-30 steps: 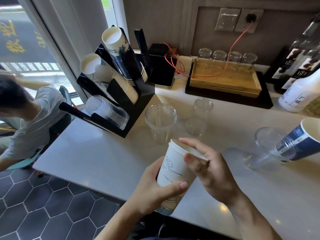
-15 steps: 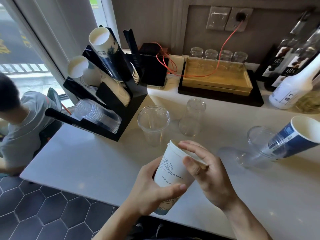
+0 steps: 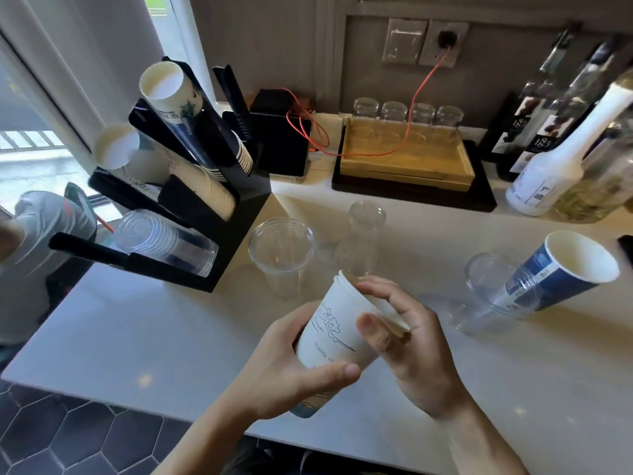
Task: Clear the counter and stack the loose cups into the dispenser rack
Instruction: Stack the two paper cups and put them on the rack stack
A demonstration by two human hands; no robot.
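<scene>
A white paper cup [image 3: 334, 332] with a blue wave print is held over the counter's front edge. My left hand [image 3: 287, 370] wraps its lower body, and my right hand [image 3: 409, 344] grips its rim. Behind it a clear plastic cup [image 3: 281, 253] stands upright, beside an upside-down clear cup [image 3: 363, 240]. To the right a blue paper cup [image 3: 568, 269] lies on its side, nested against a tipped clear cup [image 3: 486, 293]. The black dispenser rack [image 3: 236, 231] at the left holds slanted stacks of paper and clear cups.
A wooden tray [image 3: 407, 159] on a black base sits at the back with several glasses behind it. An orange cable [image 3: 416, 97] runs to the wall socket. Bottles [image 3: 555, 159] crowd the back right. A seated person [image 3: 30, 255] is left of the white counter [image 3: 137, 337].
Both hands have kept hold of the white paper cup, shifting only slightly. The view has swung a little left and down.
</scene>
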